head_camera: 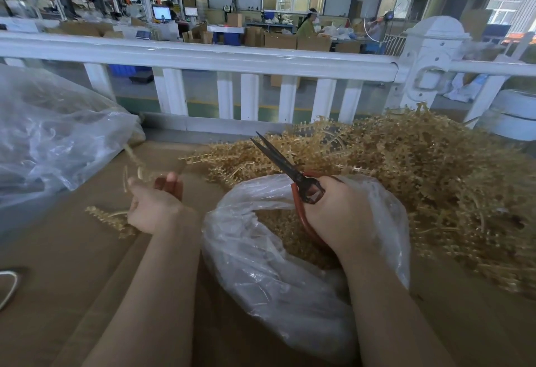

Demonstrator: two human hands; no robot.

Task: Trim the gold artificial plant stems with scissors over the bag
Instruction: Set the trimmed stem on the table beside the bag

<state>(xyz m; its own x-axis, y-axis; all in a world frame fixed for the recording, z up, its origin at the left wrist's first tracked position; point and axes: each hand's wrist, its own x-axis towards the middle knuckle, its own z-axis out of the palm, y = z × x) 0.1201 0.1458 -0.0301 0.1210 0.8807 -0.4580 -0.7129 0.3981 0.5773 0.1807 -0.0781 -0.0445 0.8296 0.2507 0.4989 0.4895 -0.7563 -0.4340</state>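
Note:
My right hand [339, 213] grips black scissors with red handles [290, 172] over the open clear plastic bag [261, 274]. The blades are slightly apart and point up and to the left. Gold trimmings lie inside the bag. My left hand [153, 204] is to the left of the bag, its fingers curled around thin gold stems [136, 175]. A gold sprig [107, 218] lies on the cardboard just beside that hand. A large pile of gold artificial plant stems [420, 181] fills the right side, behind and beside the bag.
Brown cardboard [72, 279] covers the work surface. A big clear plastic bag [49, 134] sits at the left. A white railing [203, 59] runs across behind the table. People and boxes are in the workshop beyond it.

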